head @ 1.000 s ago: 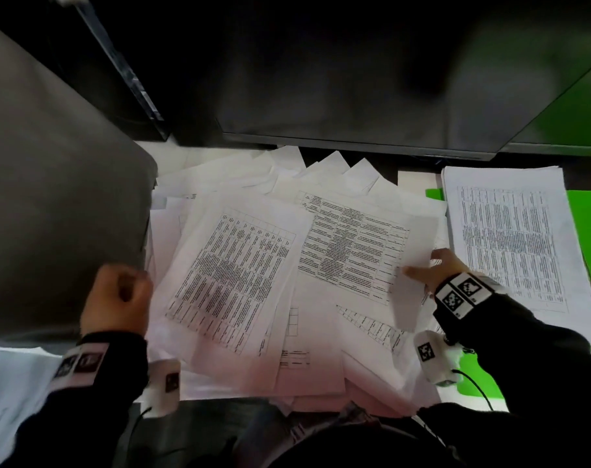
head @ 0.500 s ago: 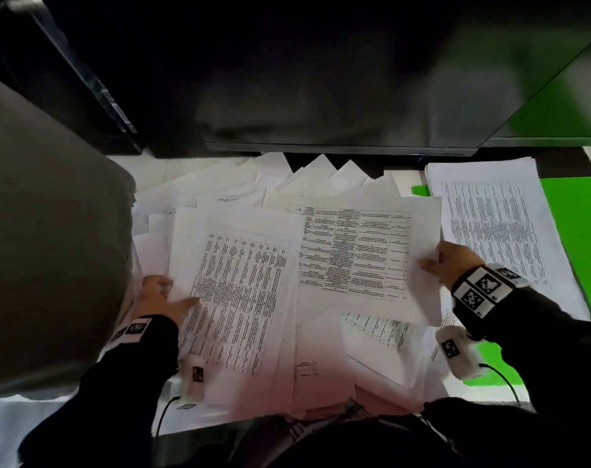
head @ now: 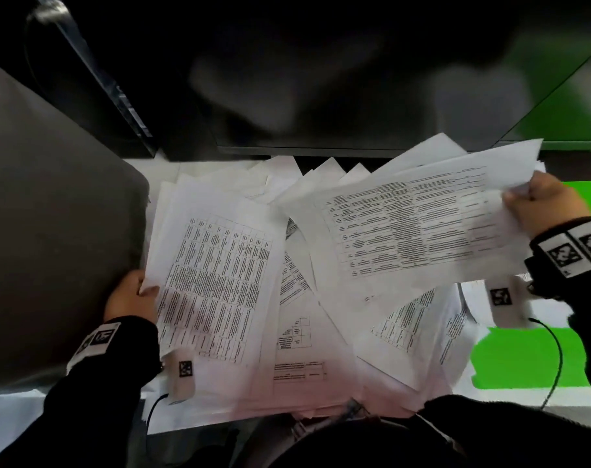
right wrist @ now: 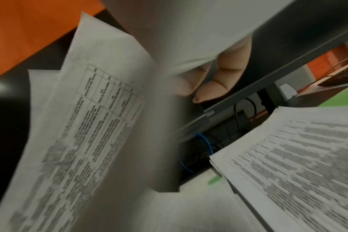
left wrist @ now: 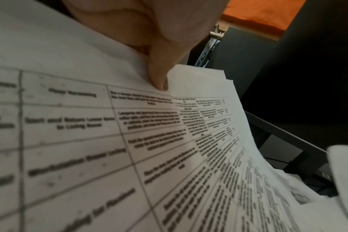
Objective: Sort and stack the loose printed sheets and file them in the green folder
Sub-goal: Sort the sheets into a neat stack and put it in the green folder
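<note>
Lifting a few sheets (head: 412, 224) by their far right edge, the right hand (head: 544, 206) had its fingers (right wrist: 226, 78) curled under the paper and the thumb on top, so the sheets hung in the air, tilted, above the green folder (head: 520, 359) and the neat stack (right wrist: 300, 157) lying on it. That grip at the edge probably served to swing the sheets clear of the heap and across to the stack, where sorted pages seemed to be gathered.

The left hand (head: 131, 298) pinched the left edge of another printed sheet (head: 216, 285), thumb (left wrist: 159, 75) pressed on its upper face and the other fingers hidden beneath. This looked like a hold to keep the sheet, or the loose pile (head: 307, 332) under it, from sliding while the right hand pulled away; it could also have been the start of the next pick.

The remaining loose sheets lay fanned between the two hands, overlapping at many angles. The folder lay open and flat at the right, mostly covered by paper, just under and beyond the right wrist. Much of the sorting appeared still to be done.
</note>
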A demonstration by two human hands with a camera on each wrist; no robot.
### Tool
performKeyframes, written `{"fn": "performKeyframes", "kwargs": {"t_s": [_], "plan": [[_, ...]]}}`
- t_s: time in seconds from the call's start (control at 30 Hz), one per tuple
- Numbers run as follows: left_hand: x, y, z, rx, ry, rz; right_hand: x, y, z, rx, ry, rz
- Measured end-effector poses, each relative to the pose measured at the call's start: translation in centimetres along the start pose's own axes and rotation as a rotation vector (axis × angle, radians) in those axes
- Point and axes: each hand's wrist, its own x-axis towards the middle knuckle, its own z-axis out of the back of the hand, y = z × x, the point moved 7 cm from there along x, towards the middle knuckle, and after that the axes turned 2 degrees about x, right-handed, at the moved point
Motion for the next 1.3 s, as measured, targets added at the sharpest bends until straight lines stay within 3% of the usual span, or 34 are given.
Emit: {"fn": "performKeyframes", "kwargs": {"t_s": [0.13, 0.27, 0.5, 0.57, 0.7, 0.8, 1.03, 1.2, 1.3], "plan": [[-0.6, -0.6, 0.5, -0.02, -0.042, -0.005, 1.1, -0.5, 1.4, 0.149, 0.056, 0.014], [-1.1, -2.6, 0.9, -0.041, -0.051, -0.056, 0.0, 1.8, 1.4, 0.122, 0.126, 0.08], [-2.9, -7.9, -1.5, -0.029, 0.117, -0.255, -3.1, 7.0, -6.0, 0.123, 0.41, 0.176], [-3.7, -8.6, -3.2, -0.056, 0.229, -0.274, -3.7, 8.1, -8.1, 0.121, 0.445, 0.181], [-5.3, -7.9, -6.1, -0.175, 0.376, -0.162, -4.3, 8.8, -9.8, 0.097, 0.374, 0.142], [-7.2, -6.5, -7.0, -0.255, 0.347, -0.025, -4.5, 8.4, -10.0, 0.076, 0.311, 0.159], [-9.1, -5.0, -8.6, -0.293, 0.404, 0.057, -3.7, 7.6, -9.6, -0.013, 0.194, 0.19], [-9.0, -4.8, -8.0, -0.381, 0.413, 0.096, -3.8, 7.8, -10.6, -0.05, 0.319, 0.227], [-9.9, -5.7, -8.0, -0.419, 0.471, 0.077, -4.4, 8.2, -11.9, 0.012, 0.319, 0.192]]}}
